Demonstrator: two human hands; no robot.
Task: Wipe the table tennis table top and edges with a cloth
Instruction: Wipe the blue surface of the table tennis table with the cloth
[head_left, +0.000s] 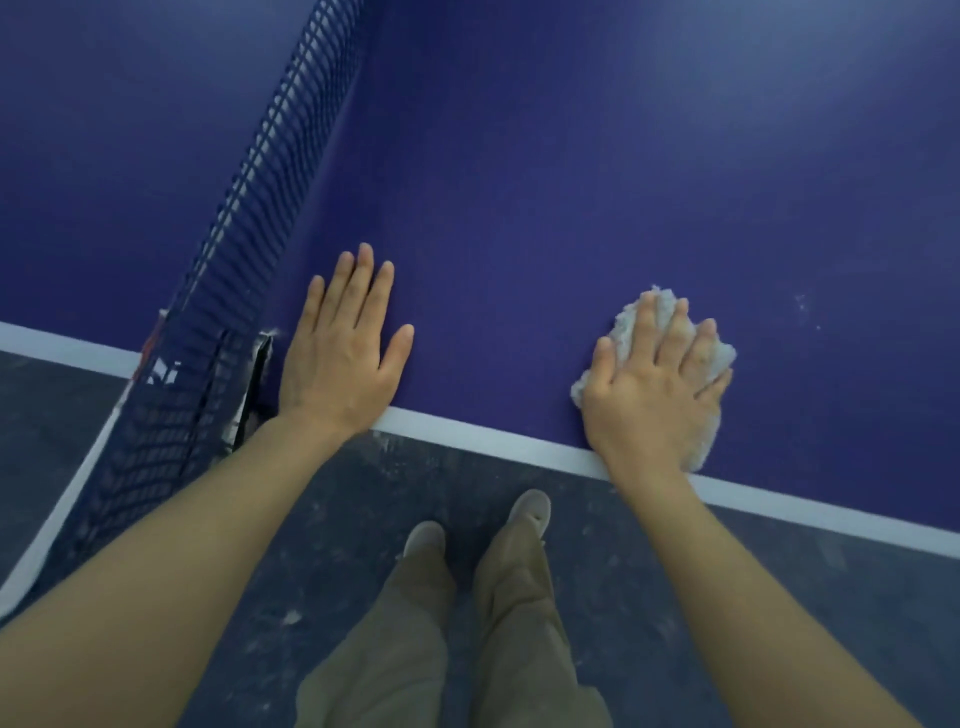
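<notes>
The dark blue table tennis table top (545, 182) fills the upper view, with a white edge line (483, 439) along its near side. My right hand (652, 384) presses flat on a crumpled white cloth (631, 317) lying on the top just inside the edge line. The cloth shows around my fingers and at my palm's right side. My left hand (345, 348) rests flat on the bare table top, fingers straight and spread, close to the net.
The blue net (270, 150) runs diagonally from the top centre down to its post clamp (249, 384) at the table's near edge, left of my left hand. Below the edge are the speckled grey floor (779, 571) and my legs and shoes (530, 512).
</notes>
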